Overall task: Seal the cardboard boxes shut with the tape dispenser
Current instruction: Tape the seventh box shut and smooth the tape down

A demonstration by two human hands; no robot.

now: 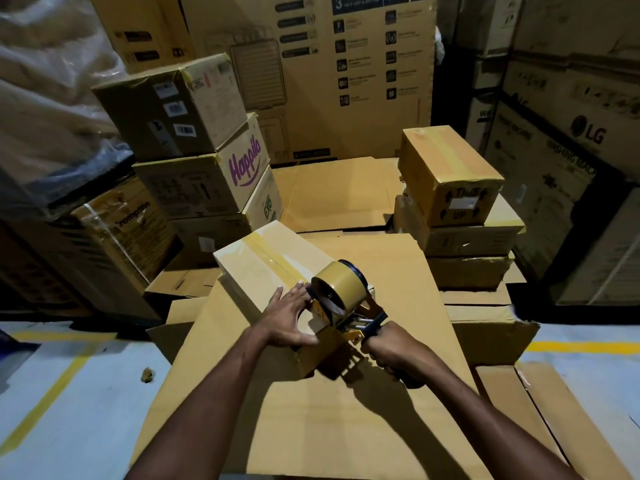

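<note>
A small cardboard box (256,268) lies on a flattened cardboard sheet (311,410), with a strip of brown tape along its top seam. The tape dispenser (341,296), holding a roll of brown tape, sits at the box's near end. My right hand (391,351) grips the dispenser's dark handle. My left hand (289,315) lies flat with fingers spread on the near end of the box, touching the dispenser's front. The box's near end is hidden behind hand and dispenser.
Taped boxes (450,178) are stacked at the right. A stack with a "Happilo" box (214,181) stands at the left. Large appliance cartons (346,74) form the back wall. Flattened cardboard (332,195) lies behind. Grey floor with yellow lines (52,393) is at the left.
</note>
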